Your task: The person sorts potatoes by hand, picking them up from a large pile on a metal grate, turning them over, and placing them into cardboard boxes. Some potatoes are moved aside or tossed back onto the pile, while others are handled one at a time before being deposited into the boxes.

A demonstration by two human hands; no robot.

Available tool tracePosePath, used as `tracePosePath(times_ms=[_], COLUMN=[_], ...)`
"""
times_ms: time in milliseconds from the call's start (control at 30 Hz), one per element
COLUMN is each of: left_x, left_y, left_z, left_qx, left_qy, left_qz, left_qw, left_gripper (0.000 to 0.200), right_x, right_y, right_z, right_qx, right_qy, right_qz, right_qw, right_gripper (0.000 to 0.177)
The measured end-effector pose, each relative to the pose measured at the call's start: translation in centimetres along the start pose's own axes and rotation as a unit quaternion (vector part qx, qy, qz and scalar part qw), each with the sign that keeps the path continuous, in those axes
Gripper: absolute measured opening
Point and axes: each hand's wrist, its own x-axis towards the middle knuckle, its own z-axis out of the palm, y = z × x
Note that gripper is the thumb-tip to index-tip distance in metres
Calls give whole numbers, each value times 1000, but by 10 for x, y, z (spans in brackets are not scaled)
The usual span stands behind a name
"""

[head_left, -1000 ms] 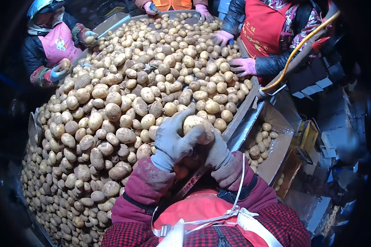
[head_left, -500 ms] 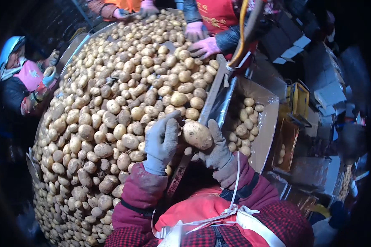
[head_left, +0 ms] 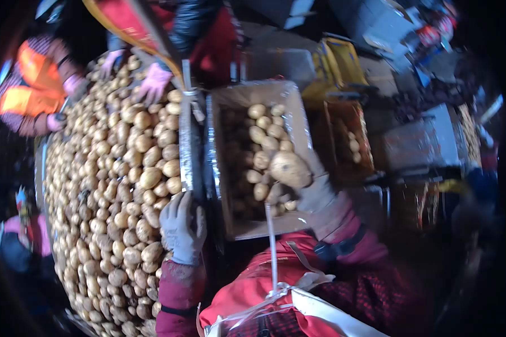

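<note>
My gloved right hand (head_left: 316, 197) holds a large potato (head_left: 290, 169) above the lower right part of a plastic-lined box (head_left: 258, 229) with smaller potatoes (head_left: 270, 143) inside. Part of that hand is blurred, and its fingers are partly hidden by the potato. My left hand (head_left: 181, 227), in a grey glove, rests at the right edge of a big heap of potatoes (head_left: 115, 196). Its fingers are apart with nothing visible in them, close to the metal rim (head_left: 186, 132) between heap and box.
Across the heap stand co-workers in a red apron (head_left: 208, 62) and an orange vest (head_left: 31, 101), with pink-gloved hands (head_left: 153, 83) at the potatoes. A yellow crate (head_left: 343, 62) and an orange-brown box (head_left: 368, 149) lie beyond the lined box. A pole (head_left: 154, 28) rises at the rim.
The view has turned to the right. My right hand has carried the large potato from the rim to over the box. My left hand has come away from it, down to the heap's edge.
</note>
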Motion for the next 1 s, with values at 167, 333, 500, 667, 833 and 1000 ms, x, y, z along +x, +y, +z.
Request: tracePosePath(times_ms=[167, 333, 500, 667, 833, 1000], left_x=[-5, -3, -3, -5, 7, -6], left_y=[-6, -9, -6, -7, 11, 1], left_z=[7, 10, 9, 11, -3, 0], left_qx=[40, 30, 38, 45, 50, 47], left_qy=[-20, -19, -21, -19, -42, -77], left_qz=[26, 43, 44, 54, 51, 40], left_qw=[999, 998, 998, 997, 997, 995], left_gripper=[40, 43, 43, 43, 48, 63], right_x=[-97, -176, -190, -182, -158, -56], right_y=[-41, 9, 84, 84, 62, -33], right_z=[-128, -230, -282, -316, -391, -150], right_qx=[-12, 36, 145, 17, -27, -141], right_qy=[215, 433, 592, 637, 323, 268], right_qz=[-98, -37, -50, 76, -219, -258], right_qw=[972, 900, 791, 767, 920, 917], right_gripper=[82, 65, 47, 38, 30, 53])
